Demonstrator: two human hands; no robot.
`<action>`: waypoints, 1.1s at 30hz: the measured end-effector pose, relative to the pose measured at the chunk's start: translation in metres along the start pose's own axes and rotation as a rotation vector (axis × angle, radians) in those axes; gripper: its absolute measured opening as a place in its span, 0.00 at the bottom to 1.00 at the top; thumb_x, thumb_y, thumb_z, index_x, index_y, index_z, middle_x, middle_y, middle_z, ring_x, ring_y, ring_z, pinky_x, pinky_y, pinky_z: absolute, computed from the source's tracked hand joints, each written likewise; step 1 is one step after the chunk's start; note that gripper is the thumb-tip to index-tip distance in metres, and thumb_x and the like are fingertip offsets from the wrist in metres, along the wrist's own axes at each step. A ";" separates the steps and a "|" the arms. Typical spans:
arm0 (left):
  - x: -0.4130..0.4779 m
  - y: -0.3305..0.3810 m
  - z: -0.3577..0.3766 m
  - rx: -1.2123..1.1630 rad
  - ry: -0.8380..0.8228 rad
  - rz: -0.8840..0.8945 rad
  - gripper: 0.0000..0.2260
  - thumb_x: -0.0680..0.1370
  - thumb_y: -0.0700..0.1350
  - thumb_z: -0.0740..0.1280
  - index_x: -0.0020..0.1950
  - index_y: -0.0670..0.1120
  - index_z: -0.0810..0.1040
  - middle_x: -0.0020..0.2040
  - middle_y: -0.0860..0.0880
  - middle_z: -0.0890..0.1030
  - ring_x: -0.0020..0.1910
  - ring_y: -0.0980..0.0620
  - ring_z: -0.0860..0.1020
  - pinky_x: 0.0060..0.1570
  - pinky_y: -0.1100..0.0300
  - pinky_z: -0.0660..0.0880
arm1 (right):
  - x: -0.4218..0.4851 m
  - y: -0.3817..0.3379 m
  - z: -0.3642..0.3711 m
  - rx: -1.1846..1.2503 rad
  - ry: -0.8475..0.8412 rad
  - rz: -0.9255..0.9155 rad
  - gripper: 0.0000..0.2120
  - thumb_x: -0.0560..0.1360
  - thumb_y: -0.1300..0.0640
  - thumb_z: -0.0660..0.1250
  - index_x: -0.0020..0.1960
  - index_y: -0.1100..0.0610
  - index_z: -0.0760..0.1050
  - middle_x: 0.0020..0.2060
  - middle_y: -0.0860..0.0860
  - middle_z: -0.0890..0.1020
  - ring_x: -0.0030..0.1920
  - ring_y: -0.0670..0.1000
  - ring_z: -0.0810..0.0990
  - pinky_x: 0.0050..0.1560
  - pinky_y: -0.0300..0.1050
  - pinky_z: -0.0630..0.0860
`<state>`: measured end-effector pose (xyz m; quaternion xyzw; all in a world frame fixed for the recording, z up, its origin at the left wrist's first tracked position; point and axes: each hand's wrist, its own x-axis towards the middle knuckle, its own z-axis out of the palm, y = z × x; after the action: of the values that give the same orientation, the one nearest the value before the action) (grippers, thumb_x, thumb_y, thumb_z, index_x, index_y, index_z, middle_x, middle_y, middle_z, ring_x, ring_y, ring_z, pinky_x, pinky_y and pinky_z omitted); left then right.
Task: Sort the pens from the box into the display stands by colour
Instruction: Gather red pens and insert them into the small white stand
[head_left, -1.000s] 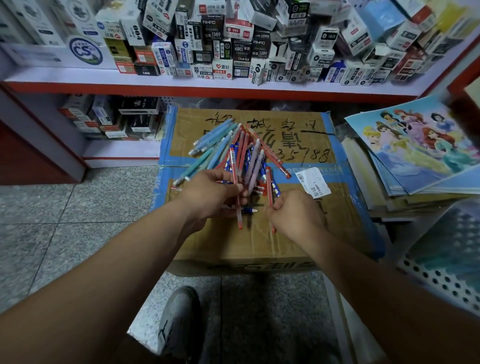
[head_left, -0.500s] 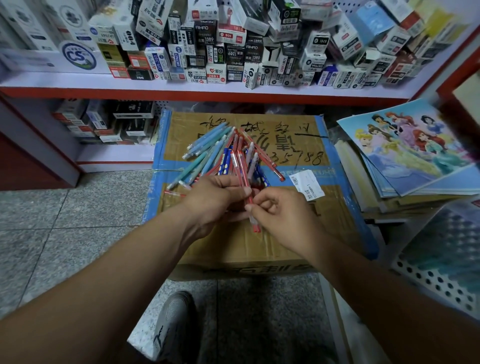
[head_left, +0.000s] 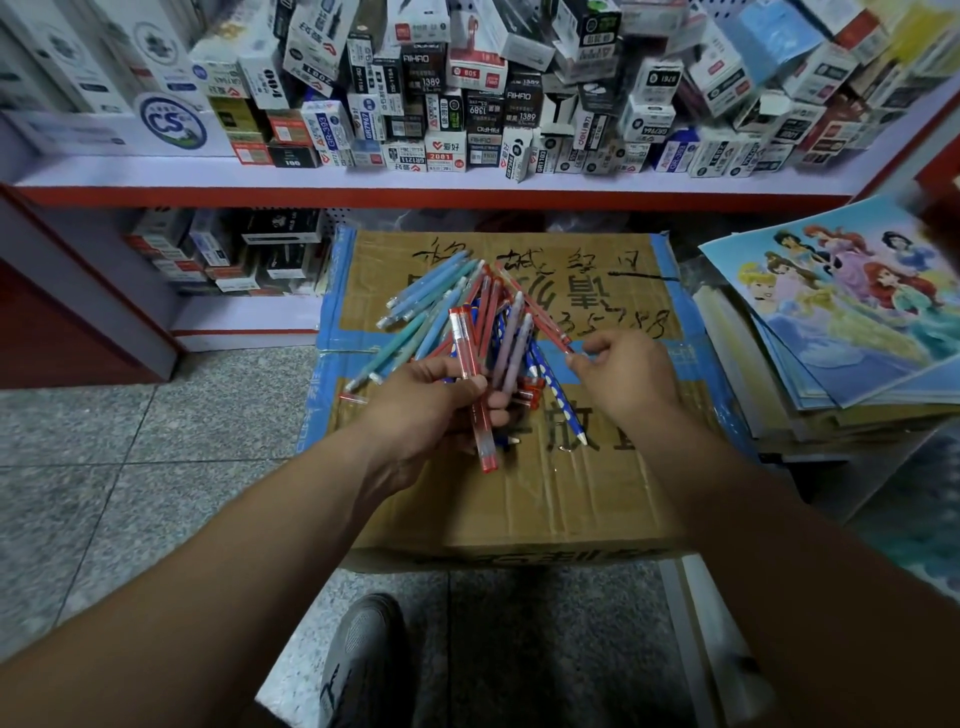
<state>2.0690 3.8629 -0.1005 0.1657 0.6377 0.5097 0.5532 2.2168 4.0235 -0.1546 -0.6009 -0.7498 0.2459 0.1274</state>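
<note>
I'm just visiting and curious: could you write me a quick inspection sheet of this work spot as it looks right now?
Surface: closed cardboard box with handwriting, used as a table.
Job's things: mixed bundle of pens, light blue, red, lilac, dotted blue; no display stands seen.
Clutter: picture books stacked on the right.
Hands: left hand grips the bundle; right hand pinches the end of a red pen.
Cables: nothing seen.
Surroundings: shelf crowded with small stationery boxes, speckled tiled floor, a grey shoe.

Pens (head_left: 457, 317) lie on carton (head_left: 545, 493), below shelf (head_left: 415, 182).
</note>
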 end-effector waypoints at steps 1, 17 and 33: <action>0.001 0.000 -0.001 -0.004 -0.005 -0.004 0.12 0.82 0.37 0.61 0.66 0.35 0.73 0.51 0.36 0.83 0.48 0.41 0.83 0.59 0.32 0.73 | 0.001 0.000 0.001 -0.009 -0.009 0.003 0.15 0.74 0.45 0.73 0.58 0.50 0.80 0.47 0.49 0.82 0.44 0.51 0.80 0.49 0.52 0.80; 0.001 0.002 0.011 0.040 -0.048 0.004 0.10 0.78 0.35 0.67 0.59 0.36 0.79 0.46 0.42 0.86 0.44 0.49 0.84 0.41 0.54 0.80 | -0.028 0.003 -0.060 0.572 0.166 -0.117 0.04 0.77 0.54 0.70 0.47 0.51 0.74 0.40 0.47 0.83 0.38 0.42 0.82 0.39 0.41 0.78; -0.010 -0.005 0.027 -0.004 -0.170 0.051 0.12 0.78 0.32 0.66 0.60 0.36 0.79 0.51 0.36 0.84 0.46 0.44 0.83 0.47 0.50 0.82 | -0.041 -0.048 -0.040 0.756 -0.241 -0.141 0.09 0.77 0.52 0.71 0.50 0.57 0.78 0.33 0.51 0.83 0.30 0.46 0.80 0.32 0.40 0.78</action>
<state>2.0974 3.8655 -0.0959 0.2236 0.5831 0.5091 0.5923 2.2059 3.9850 -0.0916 -0.4258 -0.6553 0.5638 0.2671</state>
